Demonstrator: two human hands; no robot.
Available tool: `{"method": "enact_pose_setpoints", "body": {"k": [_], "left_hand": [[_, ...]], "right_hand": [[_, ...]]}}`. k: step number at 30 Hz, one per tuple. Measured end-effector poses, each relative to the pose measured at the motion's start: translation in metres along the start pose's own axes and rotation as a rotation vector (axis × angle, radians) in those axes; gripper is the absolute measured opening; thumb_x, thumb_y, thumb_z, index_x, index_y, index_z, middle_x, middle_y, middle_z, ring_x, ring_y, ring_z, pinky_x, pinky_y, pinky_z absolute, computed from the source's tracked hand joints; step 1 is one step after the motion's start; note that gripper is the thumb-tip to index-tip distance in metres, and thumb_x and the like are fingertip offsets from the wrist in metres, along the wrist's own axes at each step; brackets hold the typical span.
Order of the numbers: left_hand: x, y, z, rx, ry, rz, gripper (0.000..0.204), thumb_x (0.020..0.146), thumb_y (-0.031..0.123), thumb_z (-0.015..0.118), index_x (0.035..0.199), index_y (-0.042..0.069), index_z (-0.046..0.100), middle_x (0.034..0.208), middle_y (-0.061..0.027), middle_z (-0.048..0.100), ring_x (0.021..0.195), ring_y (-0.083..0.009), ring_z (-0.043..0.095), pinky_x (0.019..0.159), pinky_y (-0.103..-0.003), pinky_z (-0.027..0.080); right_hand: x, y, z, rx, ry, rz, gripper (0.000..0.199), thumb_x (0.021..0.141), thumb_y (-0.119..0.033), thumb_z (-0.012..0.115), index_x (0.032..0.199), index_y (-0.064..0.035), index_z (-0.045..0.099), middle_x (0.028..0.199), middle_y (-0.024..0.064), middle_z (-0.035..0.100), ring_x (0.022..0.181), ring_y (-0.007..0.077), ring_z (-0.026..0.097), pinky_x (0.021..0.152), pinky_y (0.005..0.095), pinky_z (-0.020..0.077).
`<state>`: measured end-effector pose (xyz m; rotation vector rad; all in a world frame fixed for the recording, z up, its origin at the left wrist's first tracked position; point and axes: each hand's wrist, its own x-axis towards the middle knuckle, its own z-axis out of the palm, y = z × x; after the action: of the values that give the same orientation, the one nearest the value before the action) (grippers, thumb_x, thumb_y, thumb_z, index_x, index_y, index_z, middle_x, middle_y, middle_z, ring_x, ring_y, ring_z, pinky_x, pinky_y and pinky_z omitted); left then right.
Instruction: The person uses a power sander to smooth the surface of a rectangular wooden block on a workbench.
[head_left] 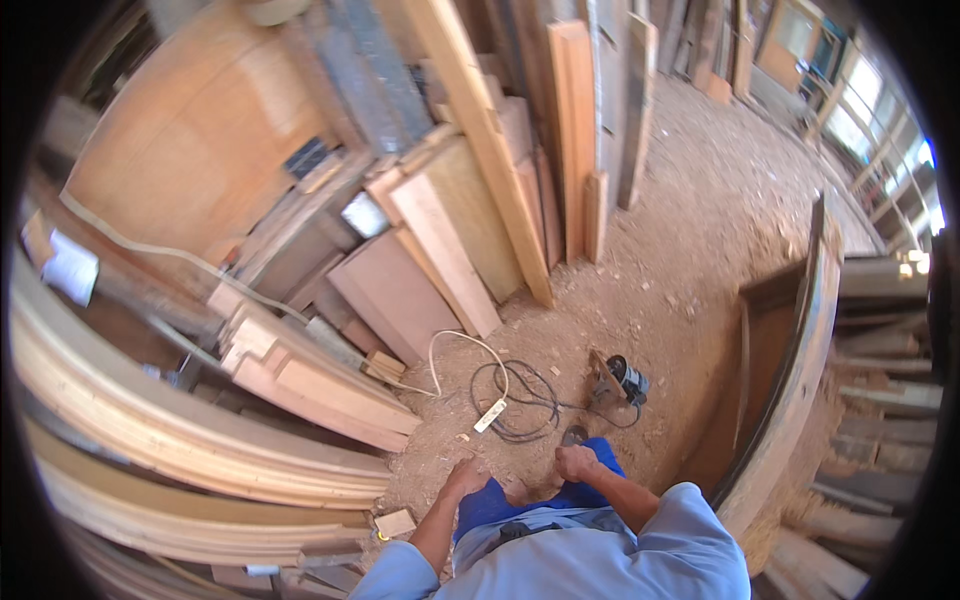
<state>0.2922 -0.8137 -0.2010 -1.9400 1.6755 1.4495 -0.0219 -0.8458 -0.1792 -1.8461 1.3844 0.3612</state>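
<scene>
My left hand [465, 477] is closed at the left leg of my blue trousers [483, 508], its fingers bunched on the cloth. Level with it, my right hand [575, 463] is also curled closed, gripping the other trouser leg near the knee. Both fingertips are small and partly hidden. Beyond my right hand, a dark corded power tool [628, 380] rests on the floor against a brown wooden piece. A white power strip [490, 415] lies ahead of my hands, beside a loosely coiled black cable [535, 405].
Leaning boards [385, 290] and a long upright plank [490, 150] crowd the left and far side. Long stacked timbers [190, 430] reach in from the left. On the right stands a wooden-edged bin [785, 400]. Wood chips cover the floor [690, 250].
</scene>
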Motion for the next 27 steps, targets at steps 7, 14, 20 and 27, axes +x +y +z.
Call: {"method": "enact_pose_setpoints", "body": {"k": [7,14,20,27], "left_hand": [[-0.065,-0.135,0.073,-0.167,0.311,0.035,0.07,0.079,0.048,0.068,0.124,-0.004,0.058,0.122,-0.0304,0.061,0.114,-0.0427,0.06,0.096,-0.048,0.049],[-0.203,-0.111,0.106,-0.666,0.799,-0.411,0.056,0.083,0.037,0.064,0.129,0.005,0.057,0.124,-0.0276,0.059,0.117,-0.0435,0.055,0.101,-0.049,0.044],[-0.294,-0.041,0.168,-1.0,0.976,-0.873,0.06,0.082,0.038,0.064,0.132,0.006,0.056,0.133,-0.0277,0.053,0.127,-0.0433,0.048,0.108,-0.048,0.038],[-0.321,0.088,0.29,-1.071,1.016,-1.556,0.077,0.078,0.046,0.069,0.139,0.004,0.048,0.15,-0.0318,0.031,0.139,-0.0478,0.03,0.114,-0.054,0.026]], "right_hand": [[0.035,-0.084,-0.013,-0.348,-0.132,-0.196,0.032,0.087,-0.029,0.053,0.096,-0.005,0.072,0.112,0.022,0.068,0.105,0.0387,0.065,0.091,0.048,0.0515],[0.045,-0.134,-0.005,-0.34,-0.312,-0.505,0.031,0.079,-0.023,0.056,0.081,0.0045,0.07,0.079,0.0192,0.072,0.075,0.0295,0.07,0.069,0.0425,0.0535],[0.067,-0.135,-0.014,-0.237,-0.501,-0.463,0.021,0.08,-0.015,0.056,0.078,0.0016,0.069,0.064,0.0125,0.066,0.048,0.0192,0.058,0.047,0.0341,0.0466],[0.078,-0.139,-0.021,-0.196,-0.683,-0.33,0.016,0.082,-0.009,0.053,0.069,-0.0021,0.06,0.054,0.0073,0.054,0.038,0.0145,0.045,0.034,0.0311,0.031]]}}
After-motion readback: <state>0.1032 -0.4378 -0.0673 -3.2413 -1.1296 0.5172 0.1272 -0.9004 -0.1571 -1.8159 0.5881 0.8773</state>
